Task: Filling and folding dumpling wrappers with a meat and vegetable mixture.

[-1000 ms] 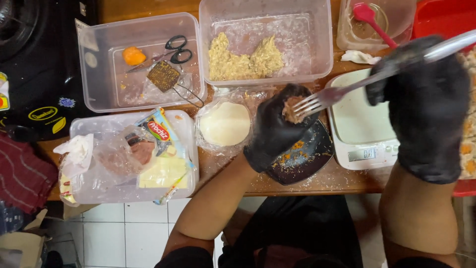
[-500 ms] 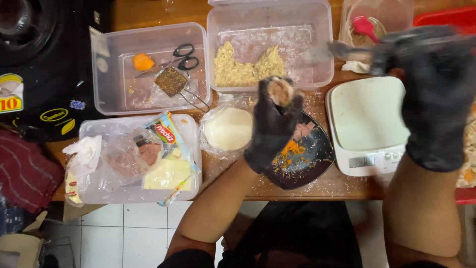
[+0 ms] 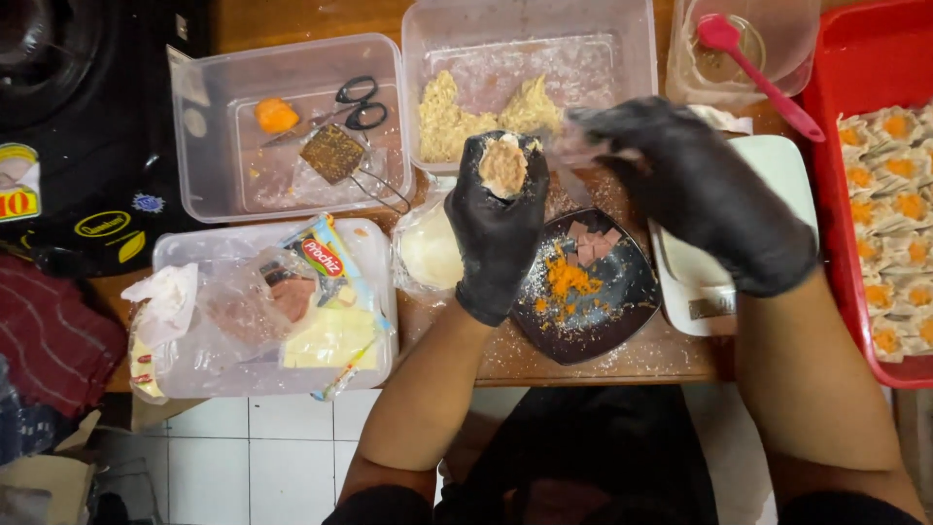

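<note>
My left hand (image 3: 498, 233), in a black glove, is closed around a small dumpling (image 3: 503, 165) whose pale meat filling shows at the top. It hovers over a dark plate (image 3: 622, 316) holding grated orange carrot and a few pink cubes. My right hand (image 3: 702, 194), also gloved, sits just right of the dumpling with its fingers curled on a fork (image 3: 581, 146) that is only a blur at the fingertips. A clear tub (image 3: 641, 58) with minced filling lies behind both hands.
A red tray (image 3: 826, 146) of finished dumplings is at the right. A white scale (image 3: 680, 282) sits beneath my right arm. Round wrappers (image 3: 428, 255), a tub (image 3: 209, 185) with scissors and carrot, a tub (image 3: 175, 253) of bags, a cup (image 3: 797, 39) with a red spatula, and a black stove (image 3: 78, 117) are also here.
My right hand has swung left from the far right edge to just beside the dumpling. My left hand still holds the dumpling, now a little higher.
</note>
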